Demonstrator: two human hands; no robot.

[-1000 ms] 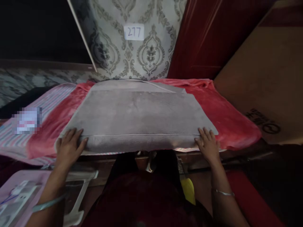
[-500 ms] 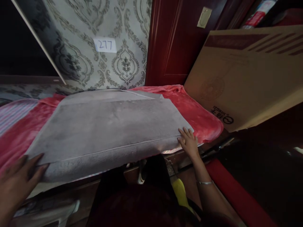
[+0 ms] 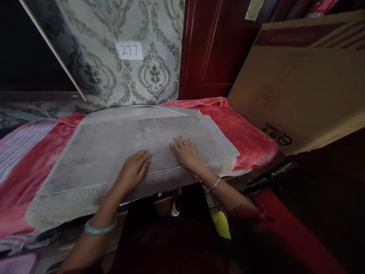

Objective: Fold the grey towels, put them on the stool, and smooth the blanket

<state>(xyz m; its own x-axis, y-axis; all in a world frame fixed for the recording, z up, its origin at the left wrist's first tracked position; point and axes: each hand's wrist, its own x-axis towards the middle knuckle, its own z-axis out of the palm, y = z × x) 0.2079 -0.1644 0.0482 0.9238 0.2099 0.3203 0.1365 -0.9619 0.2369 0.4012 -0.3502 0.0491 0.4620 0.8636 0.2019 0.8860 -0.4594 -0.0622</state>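
A grey plush cloth lies folded over a surface, its near part hanging down below a long crease. My left hand rests on the cloth near its middle, palm down with the fingers stretched out and fairly close together. To the right of it, my right hand lies flat on the cloth with its fingers spread. Neither hand grips anything. Under the grey cloth a red plush blanket shows on both sides, and a striped cloth shows at the far left.
A large cardboard box stands at the right. Patterned wallpaper with a paper label reading 277 is behind, beside a dark red door panel. A dark screen is at the upper left. Something yellow is below.
Both hands have moved inward from the two ends of the grey cloth's front edge onto its middle. The front flap at the left now hangs flatter and wider. The view has shifted slightly.
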